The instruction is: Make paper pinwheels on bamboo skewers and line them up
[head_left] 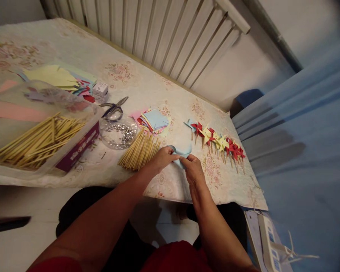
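Hidden: lower part of light blue paper piece (pixel 181 154) covered by both hands; folds hard to make out; fingertips of both hands tucked against the paper.
Cut off: tray of long sticks (pixel 31 141) runs out at the left edge; power strip (pixel 268 236) partly out at the bottom.
Axis: paper piece stretched roughly left to right, free corner pointing up and right toward the finished pinwheels (pixel 218 141).
Look: pale blue, thin, creased, small, with one pointed flap above the fingers.
Place: on the floral tablecloth (pixel 170 90) near the front edge, just right of the loose stick bundle (pixel 140 151).
Left hand (pixel 163 158): closed in a pinch on the left end of the paper, thumb and fingers nipped together, touching the stick bundle's right side.
Right hand (pixel 192 168): closed in a pinch on the right end of the paper, knuckles up.
Behind stick bundle: stack of coloured paper squares (pixel 154 121); clear dish of shiny pins (pixel 118 132) to its left; scissors (pixel 115 107) beyond the dish.
Far left of stick bundle: larger coloured sheets (pixel 55 77) and a small box (pixel 100 90).
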`<state>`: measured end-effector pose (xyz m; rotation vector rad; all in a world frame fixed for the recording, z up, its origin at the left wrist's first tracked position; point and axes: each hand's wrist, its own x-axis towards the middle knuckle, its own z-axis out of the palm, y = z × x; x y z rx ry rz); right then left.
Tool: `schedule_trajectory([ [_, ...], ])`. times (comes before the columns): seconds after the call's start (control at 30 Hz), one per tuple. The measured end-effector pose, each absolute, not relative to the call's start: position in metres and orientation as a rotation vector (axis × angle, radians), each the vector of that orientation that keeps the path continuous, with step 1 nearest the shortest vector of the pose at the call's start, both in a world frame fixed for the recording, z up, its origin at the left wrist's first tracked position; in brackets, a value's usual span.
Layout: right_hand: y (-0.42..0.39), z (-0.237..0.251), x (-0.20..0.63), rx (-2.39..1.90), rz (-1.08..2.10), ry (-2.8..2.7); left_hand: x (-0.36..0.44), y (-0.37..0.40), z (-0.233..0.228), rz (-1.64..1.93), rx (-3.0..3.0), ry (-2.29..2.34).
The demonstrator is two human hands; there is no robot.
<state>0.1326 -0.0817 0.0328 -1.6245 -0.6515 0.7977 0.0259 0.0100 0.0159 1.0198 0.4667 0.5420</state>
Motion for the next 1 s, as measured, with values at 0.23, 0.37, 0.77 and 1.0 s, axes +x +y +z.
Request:
schedule_trajectory([
  [0.23,-0.085,0.042,0.128,-1.577,0.835,-0.633,0.027,0.007,0.018,0.544,0.975,0.482],
  [0.37,-0.089,0.044,0.126,-1.542,0.876,-0.656,0.027,0.005,0.018,0.549,0.976,0.46],
  [0.77,-0.106,0.011,0.147,-1.715,0.6,-0.569,0.008,-0.028,0.032,0.442,0.882,0.317],
  [1.0,-0.103,-0.004,0.107,-1.752,0.444,-1.384,-0.019,-0.08,0.02,0.308,0.811,0.279],
])
